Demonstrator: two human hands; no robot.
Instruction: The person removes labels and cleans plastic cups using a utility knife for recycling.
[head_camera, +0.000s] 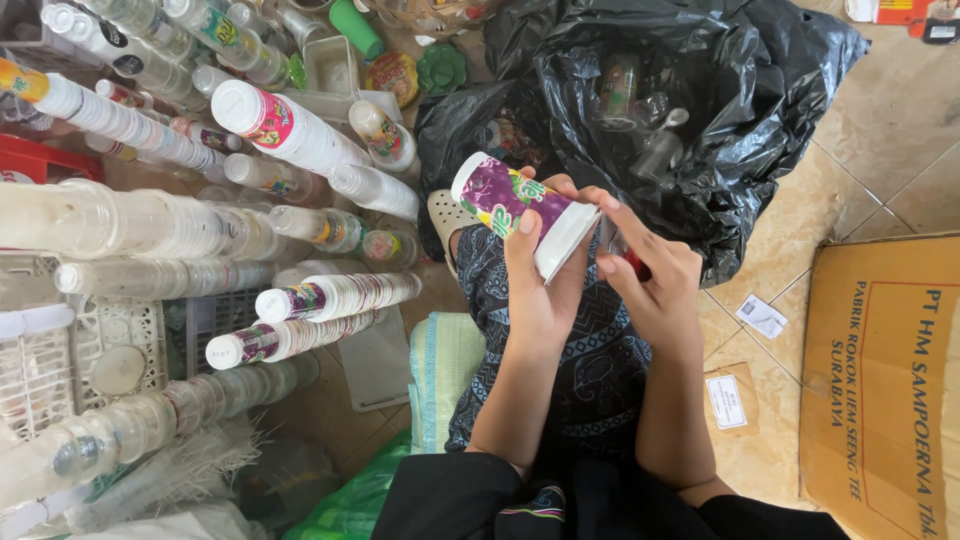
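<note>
Fingers of my left hand wrap around a purple-and-green printed plastic cup, tipped on its side over my lap so its rim faces my right hand, whose fingertips pinch at that rim (something small and red shows under them, too hidden to name). Nested cup stacks lie sorted in rows to my left, a black rubbish bag gapes ahead, and a brown cardboard box with red print sits to my right.

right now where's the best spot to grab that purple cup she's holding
Around the side wall near its middle, coming from below as the left hand does. The purple cup lies tilted, and its open end, toward the right hand, looks thin and easily crushed, so I would avoid the rim.
</note>
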